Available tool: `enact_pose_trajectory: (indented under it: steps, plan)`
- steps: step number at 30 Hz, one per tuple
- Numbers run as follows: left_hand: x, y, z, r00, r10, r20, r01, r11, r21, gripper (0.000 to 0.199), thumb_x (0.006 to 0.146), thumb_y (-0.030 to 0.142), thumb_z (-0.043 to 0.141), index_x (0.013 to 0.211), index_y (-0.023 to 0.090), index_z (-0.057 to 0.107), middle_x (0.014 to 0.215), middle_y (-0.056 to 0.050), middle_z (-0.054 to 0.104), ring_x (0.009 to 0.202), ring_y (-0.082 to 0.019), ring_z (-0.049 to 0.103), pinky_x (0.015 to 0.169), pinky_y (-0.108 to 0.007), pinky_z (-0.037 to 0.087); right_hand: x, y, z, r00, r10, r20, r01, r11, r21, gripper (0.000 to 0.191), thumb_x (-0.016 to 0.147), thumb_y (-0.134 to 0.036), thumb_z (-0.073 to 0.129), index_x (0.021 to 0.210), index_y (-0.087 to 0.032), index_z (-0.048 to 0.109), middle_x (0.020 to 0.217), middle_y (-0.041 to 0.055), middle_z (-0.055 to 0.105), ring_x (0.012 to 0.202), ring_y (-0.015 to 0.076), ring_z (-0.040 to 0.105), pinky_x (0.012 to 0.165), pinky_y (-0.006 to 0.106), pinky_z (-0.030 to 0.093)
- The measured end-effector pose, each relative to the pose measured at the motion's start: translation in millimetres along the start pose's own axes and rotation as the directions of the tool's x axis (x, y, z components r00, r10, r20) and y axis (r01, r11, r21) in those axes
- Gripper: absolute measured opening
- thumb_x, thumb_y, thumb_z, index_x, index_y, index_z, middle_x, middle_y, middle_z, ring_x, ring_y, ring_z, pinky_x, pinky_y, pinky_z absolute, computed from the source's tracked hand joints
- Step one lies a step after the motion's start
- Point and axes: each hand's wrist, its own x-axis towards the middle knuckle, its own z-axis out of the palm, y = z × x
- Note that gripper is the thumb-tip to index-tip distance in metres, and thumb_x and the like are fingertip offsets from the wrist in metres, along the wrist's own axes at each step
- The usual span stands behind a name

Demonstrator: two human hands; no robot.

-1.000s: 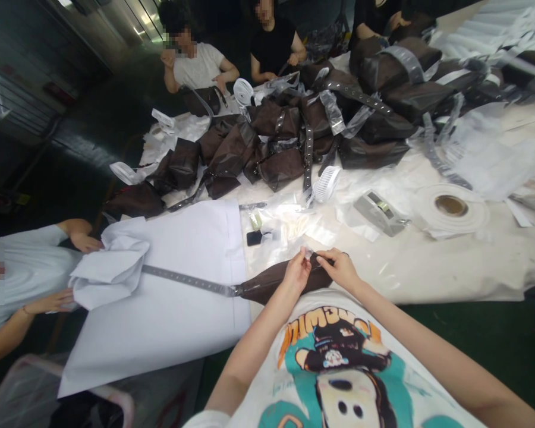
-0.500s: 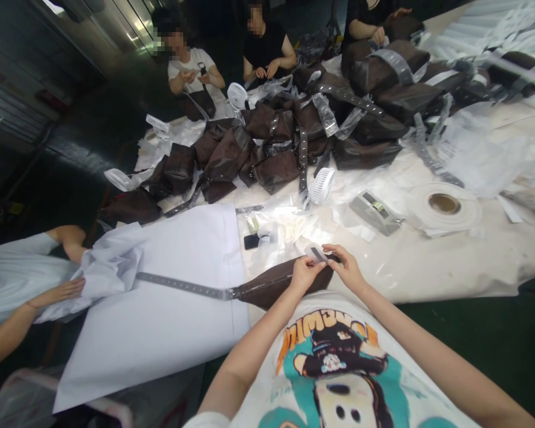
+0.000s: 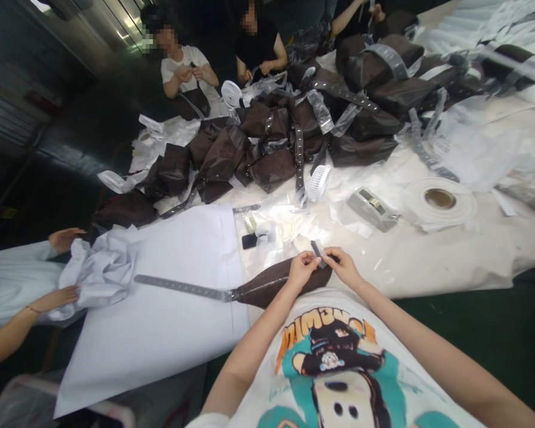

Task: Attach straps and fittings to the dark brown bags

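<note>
A dark brown bag (image 3: 267, 283) lies at the table's near edge, in front of my body. From its left end an eyelet-studded strap (image 3: 182, 287) in clear film stretches over the white sheeting (image 3: 173, 244). Above the bag's right end, my left hand (image 3: 304, 270) and my right hand (image 3: 344, 267) are close together, fingertips pinched. Between them is a short dark strap end (image 3: 317, 249) with a pale film piece around or beside it; the fingers partly cover it. My left fingers grip its left side, my right fingers its right side.
Brown bags (image 3: 271, 169) are heaped across the table. A tape dispenser (image 3: 373, 208), a white roll (image 3: 440, 201) and a small white fan (image 3: 318, 183) stand beyond my hands. At left, a co-worker's hands (image 3: 62, 297) are at crumpled white sheeting; other people sit opposite.
The dark strap end now sticks up between my fingers, where a pale film piece showed before. The left co-worker's far hand has lifted off the sheeting. The view has shifted slightly.
</note>
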Motion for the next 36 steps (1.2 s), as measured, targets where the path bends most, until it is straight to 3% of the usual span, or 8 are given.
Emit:
enact_pose_trajectory:
  steps: [4,7,11,18,23,27,32,36]
  plan:
    - [-1.4,0.5,0.2,0.998,-0.037,0.046,0.039,0.998,-0.054,0.032,0.062,0.038,0.088,0.071,0.016,0.068,0.061,0.001,0.062,0.056,-0.01,0.054,0.06,-0.023,0.045,0.6,-1.6,2.9,0.995,0.077,-0.063,-0.075,0.997,0.037,0.03,0.082,-0.052,0.067,0.087,-0.023,0.068,0.09,0.0067,0.072,0.089,0.0253,0.065,0.088,0.043,0.051]
    - [-2.1,-1.7,-0.5,0.996,-0.052,0.069,0.058,0.994,-0.088,0.036,0.06,0.042,0.089,0.071,0.015,0.068,0.062,0.001,0.062,0.056,-0.009,0.053,0.06,-0.022,0.045,1.7,-3.3,4.0,0.993,0.0,-0.116,-0.001,1.0,-0.007,0.022,0.081,-0.045,0.07,0.085,-0.023,0.068,0.09,0.0065,0.071,0.089,0.0252,0.064,0.087,0.043,0.051]
    - [-2.5,-5.3,-4.1,0.994,-0.092,0.061,0.099,0.987,-0.124,0.042,0.056,0.044,0.091,0.076,0.015,0.069,0.065,0.001,0.064,0.057,-0.008,0.056,0.063,-0.021,0.047,0.4,-6.0,3.6,0.983,-0.182,0.034,0.185,0.971,-0.151,0.016,0.09,-0.031,0.06,0.085,-0.026,0.074,0.093,0.007,0.074,0.098,0.0267,0.062,0.092,0.048,0.048]
    - [0.8,-6.2,-10.4,0.989,-0.144,-0.008,0.138,0.96,-0.245,0.054,0.048,0.038,0.096,0.087,0.016,0.066,0.082,-0.004,0.071,0.067,-0.011,0.064,0.065,-0.022,0.051,-8.2,-6.1,7.5,0.956,-0.233,0.178,0.271,0.932,-0.24,0.017,0.089,-0.033,0.063,0.1,-0.025,0.073,0.112,0.0083,0.072,0.117,0.0306,0.056,0.101,0.055,0.04]
    - [3.0,-5.4,-12.3,0.984,-0.17,0.055,0.177,0.967,-0.183,0.052,0.048,0.04,0.096,0.085,0.012,0.071,0.079,-0.005,0.072,0.063,-0.01,0.062,0.064,-0.022,0.049,-0.6,0.8,11.4,0.956,-0.263,0.128,0.276,0.955,-0.104,0.015,0.09,-0.035,0.064,0.086,-0.024,0.073,0.099,0.0079,0.073,0.105,0.0277,0.061,0.094,0.049,0.048]
    - [3.0,-5.1,-11.0,0.991,-0.131,-0.037,0.124,0.981,-0.147,0.043,0.05,0.04,0.094,0.073,0.013,0.071,0.058,0.001,0.065,0.053,-0.008,0.055,0.058,-0.021,0.045,1.6,-3.5,13.2,0.963,-0.257,0.079,0.262,0.962,-0.072,0.014,0.088,-0.036,0.067,0.086,-0.025,0.074,0.096,0.0074,0.073,0.101,0.0273,0.062,0.093,0.048,0.049]
    - [7.5,-4.3,-9.5,0.982,-0.124,-0.144,0.107,0.987,-0.123,0.041,0.047,0.039,0.095,0.073,0.015,0.073,0.065,-0.001,0.072,0.06,-0.011,0.063,0.06,-0.022,0.048,-2.6,-3.1,9.0,0.968,-0.25,0.034,0.251,0.968,-0.031,0.016,0.087,-0.038,0.068,0.096,-0.026,0.073,0.104,0.0074,0.073,0.105,0.0261,0.062,0.095,0.046,0.049]
    - [9.1,-2.9,-12.2,0.978,-0.132,-0.164,0.115,0.987,-0.108,0.046,0.044,0.045,0.095,0.07,0.015,0.073,0.065,-0.003,0.073,0.063,-0.014,0.068,0.06,-0.022,0.05,23.0,34.2,-32.3,0.959,0.013,-0.283,-0.07,0.979,-0.192,0.029,0.089,-0.043,0.058,0.104,-0.023,0.072,0.112,0.009,0.071,0.109,0.0254,0.061,0.096,0.041,0.049]
